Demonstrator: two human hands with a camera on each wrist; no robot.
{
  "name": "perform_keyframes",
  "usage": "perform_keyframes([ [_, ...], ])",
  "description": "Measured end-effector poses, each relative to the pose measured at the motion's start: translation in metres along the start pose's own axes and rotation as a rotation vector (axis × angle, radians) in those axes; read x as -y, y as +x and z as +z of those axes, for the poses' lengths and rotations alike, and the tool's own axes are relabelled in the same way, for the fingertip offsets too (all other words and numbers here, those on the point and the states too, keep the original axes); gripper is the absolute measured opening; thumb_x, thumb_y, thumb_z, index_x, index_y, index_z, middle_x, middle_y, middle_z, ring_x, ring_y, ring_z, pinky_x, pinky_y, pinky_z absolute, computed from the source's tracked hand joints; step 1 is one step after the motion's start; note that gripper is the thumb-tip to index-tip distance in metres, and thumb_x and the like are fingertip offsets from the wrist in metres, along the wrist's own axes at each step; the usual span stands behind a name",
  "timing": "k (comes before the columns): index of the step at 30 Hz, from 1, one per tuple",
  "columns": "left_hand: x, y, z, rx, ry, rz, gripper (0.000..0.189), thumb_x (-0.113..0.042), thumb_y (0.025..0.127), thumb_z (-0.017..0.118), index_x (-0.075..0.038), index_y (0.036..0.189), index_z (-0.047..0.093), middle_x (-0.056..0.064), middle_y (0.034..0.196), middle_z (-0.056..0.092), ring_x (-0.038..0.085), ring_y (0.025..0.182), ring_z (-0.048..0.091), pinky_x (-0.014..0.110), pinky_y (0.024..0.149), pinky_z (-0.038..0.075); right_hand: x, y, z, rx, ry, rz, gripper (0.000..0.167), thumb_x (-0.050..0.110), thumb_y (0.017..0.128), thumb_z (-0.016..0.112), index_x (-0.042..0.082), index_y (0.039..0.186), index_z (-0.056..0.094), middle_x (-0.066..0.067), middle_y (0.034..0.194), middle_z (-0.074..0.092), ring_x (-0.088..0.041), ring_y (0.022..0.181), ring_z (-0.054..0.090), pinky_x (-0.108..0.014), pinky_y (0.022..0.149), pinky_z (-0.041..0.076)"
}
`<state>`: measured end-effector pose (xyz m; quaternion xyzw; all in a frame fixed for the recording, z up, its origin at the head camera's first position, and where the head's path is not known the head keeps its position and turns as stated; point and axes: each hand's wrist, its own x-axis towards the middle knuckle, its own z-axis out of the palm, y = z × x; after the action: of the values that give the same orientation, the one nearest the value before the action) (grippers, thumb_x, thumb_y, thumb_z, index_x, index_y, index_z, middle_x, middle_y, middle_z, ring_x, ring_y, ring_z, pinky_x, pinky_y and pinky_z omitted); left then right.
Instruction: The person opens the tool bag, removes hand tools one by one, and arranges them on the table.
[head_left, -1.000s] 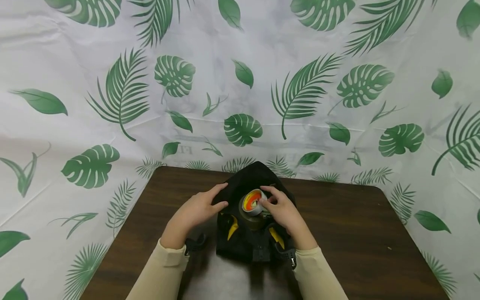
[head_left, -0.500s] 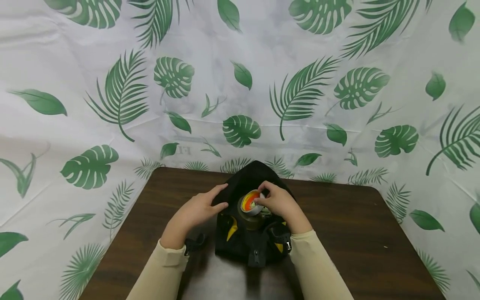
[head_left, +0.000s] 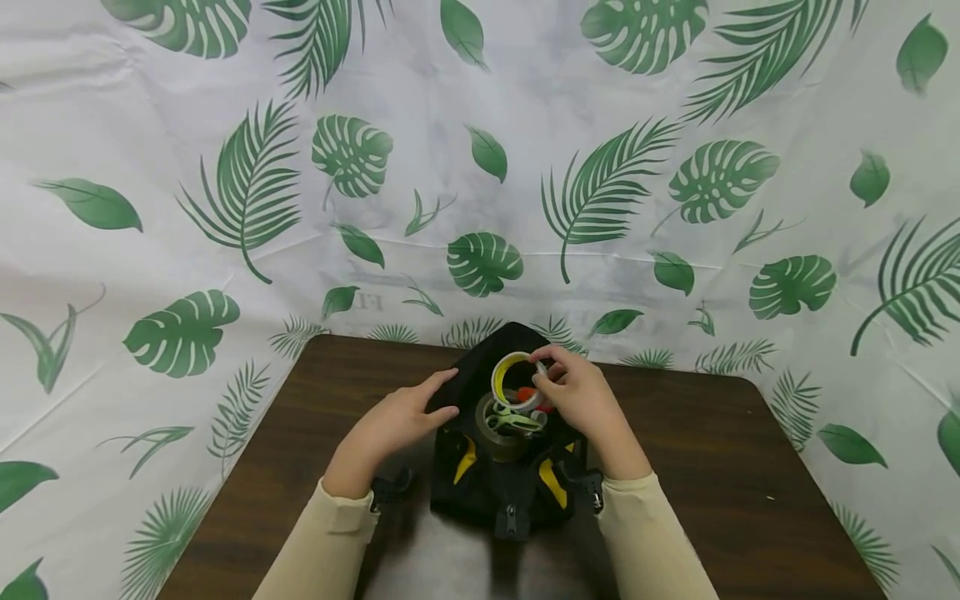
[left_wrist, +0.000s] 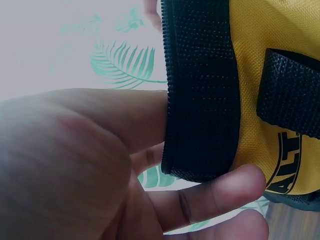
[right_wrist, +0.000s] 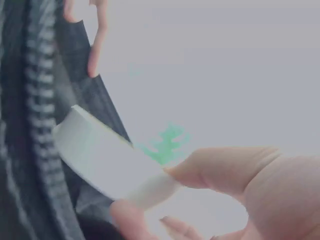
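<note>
My right hand [head_left: 581, 393] pinches a roll of tape [head_left: 501, 377] with a white outside and a yellow inner ring, held tilted above the mouth of a black and yellow tool bag [head_left: 480, 363]. The right wrist view shows thumb and fingertips on the white roll [right_wrist: 107, 155] beside a zippered edge. Fairly straight and spread, the fingers of my left hand [head_left: 392, 428] touch the bag's left side; in the left wrist view the thumb passes behind the zipper tape [left_wrist: 202, 90]. Inside the bag lie a wide brown tape roll [head_left: 504, 448], green-handled scissors [head_left: 519, 422] and something red [head_left: 527, 392].
The bag stands on a dark brown table [head_left: 690, 467]. Behind it hangs a white cloth [head_left: 420, 83] printed with green leaves. A zipper end flap [head_left: 512, 518] hangs at the bag's front.
My right hand has lifted the tape roll and tilted it, uncovering the scissors and the red thing beneath. The left hand has stayed in place on the bag.
</note>
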<state>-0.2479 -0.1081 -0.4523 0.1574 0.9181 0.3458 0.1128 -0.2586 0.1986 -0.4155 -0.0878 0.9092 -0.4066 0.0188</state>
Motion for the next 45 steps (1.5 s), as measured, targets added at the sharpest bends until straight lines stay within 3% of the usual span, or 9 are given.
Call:
perform_keyframes([
  [6, 0.001, 0.002, 0.002, 0.0, -0.003, 0.006, 0.071, -0.049, 0.11, 0.064, -0.037, 0.172, 0.034, 0.012, 0.156, 0.064, 0.033, 0.13, 0.071, 0.062, 0.114, 0.052, -0.015, -0.011, -0.008, -0.095, 0.125, -0.07, 0.032, 0.032, 0.109, 0.071, 0.027, 0.14, 0.069, -0.013, 0.117, 0.072, -0.022, 0.087, 0.076, -0.04, 0.081, 0.066],
  [16, 0.003, 0.002, 0.004, 0.024, -0.021, 0.018, 0.072, -0.05, 0.111, 0.062, -0.04, 0.173, 0.029, 0.012, 0.16, 0.061, 0.031, 0.132, 0.069, 0.062, 0.116, 0.051, -0.051, -0.027, -0.026, -0.374, 0.416, -0.178, 0.036, 0.02, 0.108, 0.072, 0.009, 0.143, 0.07, -0.023, 0.106, 0.066, -0.02, 0.075, 0.076, -0.036, 0.073, 0.068],
  [21, 0.001, 0.001, 0.002, 0.048, -0.028, 0.015, 0.073, -0.053, 0.111, 0.059, -0.049, 0.173, 0.02, 0.012, 0.122, 0.074, 0.023, 0.1, 0.069, 0.053, 0.099, 0.053, -0.072, -0.029, -0.035, -0.521, 0.532, -0.22, 0.034, 0.012, 0.107, 0.071, 0.002, 0.139, 0.071, -0.012, 0.099, 0.068, -0.019, 0.065, 0.075, -0.036, 0.065, 0.067],
  [24, 0.001, 0.001, 0.002, 0.057, -0.032, 0.005, 0.074, -0.057, 0.111, 0.056, -0.051, 0.173, 0.016, 0.012, 0.129, 0.073, 0.027, 0.111, 0.072, 0.055, 0.106, 0.053, -0.085, -0.026, -0.04, -0.601, 0.612, -0.244, 0.032, 0.009, 0.107, 0.07, -0.002, 0.138, 0.071, -0.009, 0.097, 0.068, -0.019, 0.06, 0.072, -0.034, 0.06, 0.065],
  [25, 0.001, 0.001, 0.002, 0.061, -0.037, 0.001, 0.074, -0.059, 0.111, 0.055, -0.051, 0.173, 0.015, 0.011, 0.142, 0.071, 0.029, 0.12, 0.071, 0.058, 0.111, 0.052, -0.089, -0.025, -0.041, -0.626, 0.629, -0.244, 0.032, 0.008, 0.108, 0.069, -0.003, 0.138, 0.071, -0.008, 0.096, 0.068, -0.018, 0.059, 0.071, -0.033, 0.057, 0.064],
  [28, 0.002, 0.001, 0.004, 0.074, -0.05, -0.006, 0.077, -0.066, 0.109, 0.053, -0.052, 0.173, 0.013, 0.011, 0.167, 0.053, 0.035, 0.144, 0.061, 0.064, 0.121, 0.045, -0.105, -0.021, -0.045, -0.679, 0.683, -0.2, 0.031, 0.01, 0.108, 0.069, -0.003, 0.136, 0.072, -0.006, 0.09, 0.066, -0.015, 0.054, 0.066, -0.028, 0.047, 0.058],
  [33, 0.002, 0.0, 0.006, 0.082, -0.05, 0.013, 0.078, -0.071, 0.106, 0.054, -0.06, 0.169, 0.01, 0.016, 0.157, 0.062, 0.037, 0.138, 0.065, 0.063, 0.116, 0.049, -0.143, -0.011, -0.044, -0.682, 0.756, -0.098, 0.032, 0.011, 0.107, 0.07, -0.001, 0.137, 0.072, -0.005, 0.087, 0.062, -0.012, 0.053, 0.061, -0.025, 0.041, 0.052],
  [40, 0.001, 0.0, 0.006, 0.087, -0.034, 0.01, 0.085, -0.074, 0.105, 0.053, -0.056, 0.171, 0.004, 0.016, 0.169, 0.048, 0.039, 0.15, 0.055, 0.065, 0.122, 0.043, -0.213, 0.0, -0.017, -0.623, 1.005, -0.02, 0.043, 0.004, 0.11, 0.062, -0.007, 0.152, 0.056, -0.006, 0.097, 0.064, -0.014, 0.061, 0.07, -0.026, 0.053, 0.061],
  [45, 0.0, 0.001, 0.007, 0.089, -0.029, 0.003, 0.087, -0.073, 0.105, 0.053, -0.049, 0.173, 0.004, 0.015, 0.174, 0.042, 0.04, 0.155, 0.05, 0.065, 0.125, 0.04, -0.234, 0.002, -0.004, -0.66, 1.001, 0.058, 0.047, 0.01, 0.111, 0.064, -0.004, 0.155, 0.054, -0.01, 0.099, 0.062, -0.014, 0.067, 0.072, -0.025, 0.061, 0.064],
])
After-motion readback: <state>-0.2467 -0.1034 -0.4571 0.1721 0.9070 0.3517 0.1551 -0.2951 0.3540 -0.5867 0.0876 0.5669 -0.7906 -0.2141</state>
